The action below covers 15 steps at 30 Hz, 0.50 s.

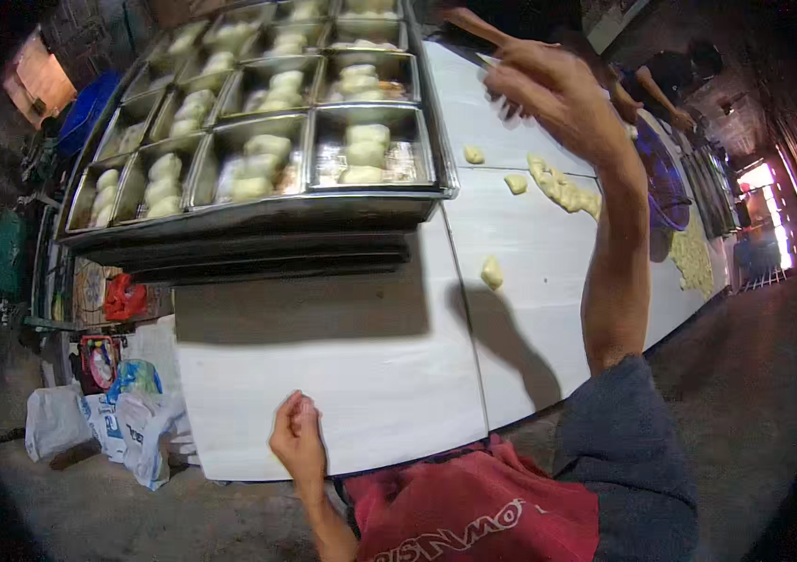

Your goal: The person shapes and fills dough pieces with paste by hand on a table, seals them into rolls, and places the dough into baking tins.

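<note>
My right hand (pixel 556 94) is raised above the far part of the white table, near the right side of the dough pans. Its fingertips are smeared by motion, and a thin dark edge shows beside them; whether the hand grips it cannot be told. By the table's front edge, my left hand (pixel 298 438) is closed, thumb against curled fingers, with nothing visible in it. Metal loaf pans (pixel 370 192) stand in rows at the upper left, each with rounded pale dough pieces (pixel 366 153) inside. Small dough lumps (pixel 491 273) and a long dough strip (pixel 562 190) lie on the table.
The white table (pixel 342 393) has seams across it. On the right are a blue-purple round container (pixel 663 183) and flattened dough (pixel 692 258). Another person (pixel 675 84) bends over at the far right. Plastic bags (pixel 141 426) sit on the floor at left.
</note>
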Motion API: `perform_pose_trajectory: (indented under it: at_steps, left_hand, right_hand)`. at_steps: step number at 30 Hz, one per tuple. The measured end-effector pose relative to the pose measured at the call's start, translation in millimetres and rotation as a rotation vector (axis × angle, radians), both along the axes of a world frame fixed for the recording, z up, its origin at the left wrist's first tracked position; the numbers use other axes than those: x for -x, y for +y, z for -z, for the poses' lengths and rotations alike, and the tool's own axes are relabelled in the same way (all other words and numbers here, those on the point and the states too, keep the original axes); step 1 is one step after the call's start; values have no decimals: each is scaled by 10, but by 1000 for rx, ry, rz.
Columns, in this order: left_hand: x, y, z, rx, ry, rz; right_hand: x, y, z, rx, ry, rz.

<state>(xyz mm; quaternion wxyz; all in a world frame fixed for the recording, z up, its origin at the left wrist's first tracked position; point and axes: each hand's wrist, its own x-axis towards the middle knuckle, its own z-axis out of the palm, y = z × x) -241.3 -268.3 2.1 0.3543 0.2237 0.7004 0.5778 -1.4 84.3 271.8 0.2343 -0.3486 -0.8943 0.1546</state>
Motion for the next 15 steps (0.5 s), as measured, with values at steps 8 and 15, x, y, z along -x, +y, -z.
perform_pose_trajectory:
  at_steps: [8,15]
  left_hand:
    - [-803,567,-331,-29,-109,-31]
    - [-2145,1556,-373,103,-202,380]
  right_hand:
    - [-1099,-1139,2169,303,-115,320]
    - [-1429,-1078,2388,1216,749,300]
